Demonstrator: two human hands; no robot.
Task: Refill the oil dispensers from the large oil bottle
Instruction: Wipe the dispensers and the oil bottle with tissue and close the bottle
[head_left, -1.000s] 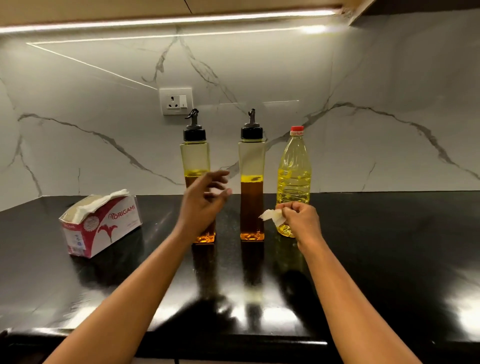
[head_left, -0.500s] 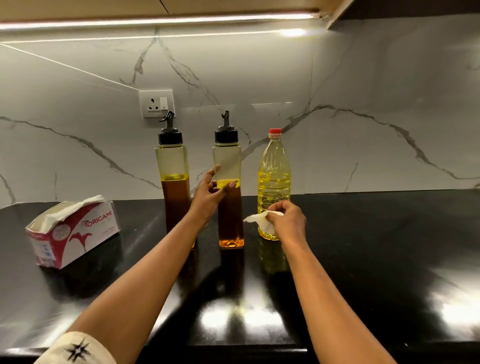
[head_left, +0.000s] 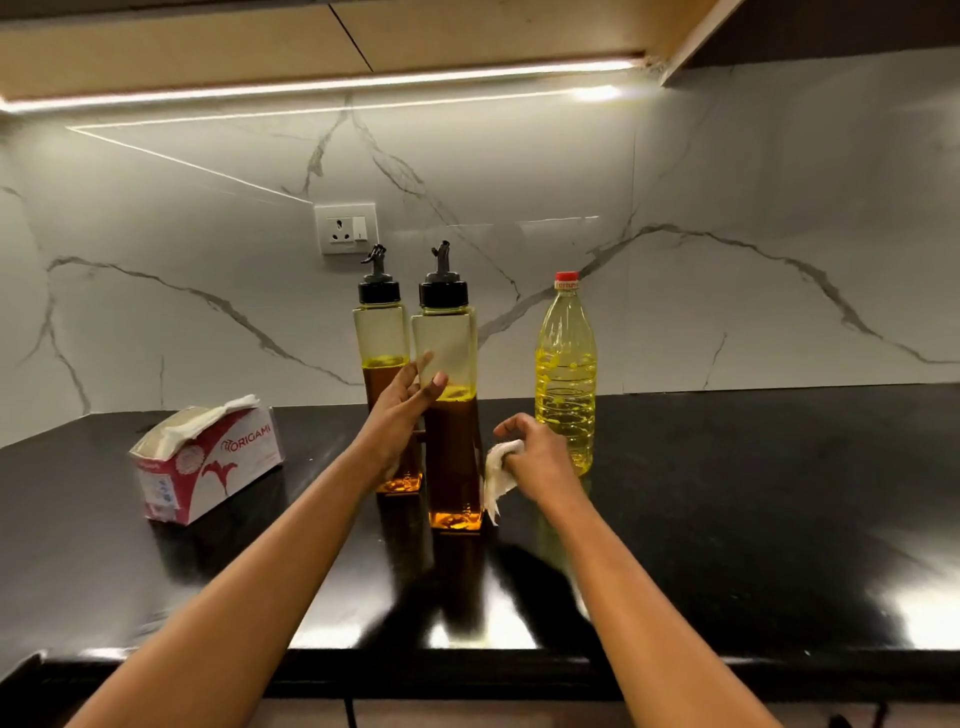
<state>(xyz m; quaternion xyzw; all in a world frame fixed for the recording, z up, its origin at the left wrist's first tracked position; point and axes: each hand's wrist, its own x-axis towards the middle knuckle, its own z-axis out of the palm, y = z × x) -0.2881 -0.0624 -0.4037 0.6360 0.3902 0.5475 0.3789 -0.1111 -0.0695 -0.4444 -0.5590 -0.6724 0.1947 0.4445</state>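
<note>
A glossy black surface fills the lower half of my view and mirrors white glare from a light strip under a pale wooden cabinet. Behind it rises a white marble wall with grey veins. A white socket plate sits on the wall at 12 o'clock.

My left grip wraps the near dispenser at mid-height, thumb across the front. This square clear bottle with a black pour spout stands upright at 12 o'clock, dark oil filling its lower half. I cannot tell whether its base rests on the surface or is just clear of it. The far dispenser, of the same kind, stands just behind it at 11 o'clock, partly hidden by my wrist.

My right grip is closed around a crumpled white tissue, just beside the near dispenser's lower right side. The large oil bottle, red-capped and holding yellow oil, stands at 1 o'clock near the wall. A red and white tissue box lies at 10 o'clock, well apart.
</note>
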